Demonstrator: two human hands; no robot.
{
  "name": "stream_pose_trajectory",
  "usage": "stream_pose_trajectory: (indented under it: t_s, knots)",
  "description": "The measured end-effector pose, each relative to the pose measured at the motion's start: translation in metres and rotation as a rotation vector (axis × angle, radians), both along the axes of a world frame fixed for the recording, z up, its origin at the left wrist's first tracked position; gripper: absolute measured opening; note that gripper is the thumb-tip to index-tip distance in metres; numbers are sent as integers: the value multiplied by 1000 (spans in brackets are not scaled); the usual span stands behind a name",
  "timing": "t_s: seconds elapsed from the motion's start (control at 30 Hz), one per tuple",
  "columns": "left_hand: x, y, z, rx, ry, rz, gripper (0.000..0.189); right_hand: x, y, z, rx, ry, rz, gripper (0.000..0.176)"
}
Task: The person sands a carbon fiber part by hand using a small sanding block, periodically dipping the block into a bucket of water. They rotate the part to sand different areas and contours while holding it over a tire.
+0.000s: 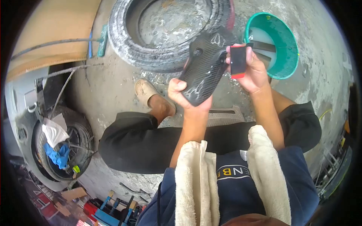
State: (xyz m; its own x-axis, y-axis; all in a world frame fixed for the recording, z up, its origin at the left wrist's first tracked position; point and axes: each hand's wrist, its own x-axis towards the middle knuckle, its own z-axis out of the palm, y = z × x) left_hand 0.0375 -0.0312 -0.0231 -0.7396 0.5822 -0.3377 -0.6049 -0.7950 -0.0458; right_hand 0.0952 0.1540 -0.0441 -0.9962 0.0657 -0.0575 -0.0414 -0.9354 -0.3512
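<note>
My left hand (188, 96) is closed round the lower end of a glossy black carbon-fibre cover (205, 66), thumb on its face. The cover is tilted, its upper end toward the tyre, with wet-looking highlights and a dark round hole near its upper left edge. In my right hand (253, 71) is a flat black sanding block (238, 60) with red ends, gripped between thumb and fingers. It is beside the cover's right edge, its black face toward me. Some of the right fingers are hidden behind the block.
A wet tyre (128, 47) lies on the concrete floor ahead. Right of it stands a green bucket (288, 49) with cloudy water. A teal-headed tool (102, 41) lies near cardboard (56, 34) at left. Below that, a wheel (85, 132) bears blue and white scraps.
</note>
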Motion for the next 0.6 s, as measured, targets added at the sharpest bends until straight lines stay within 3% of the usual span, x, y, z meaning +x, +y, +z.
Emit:
stream_pose_trajectory:
  t_s: [0.1,0.27,0.3,0.47,0.57,0.6]
  knots:
    - [7,0,-6,-48,6,22,83,-6,-8,-2,212,-182,-15,42]
    - [20,9,-19,-289,33,102,61,-16,-7,-16,246,-245,8,39]
    - [20,12,-25,-328,41,110,74,-17,-5,-20,254,-272,3,37]
    - [48,11,-43,-262,15,28,84,-17,3,-26,331,-300,14,37]
    - [75,10,-38,-590,-236,-189,78,-16,14,-31,297,-309,15,35]
    - [86,10,-50,-591,-238,-190,78,-17,17,-32,294,-308,8,35]
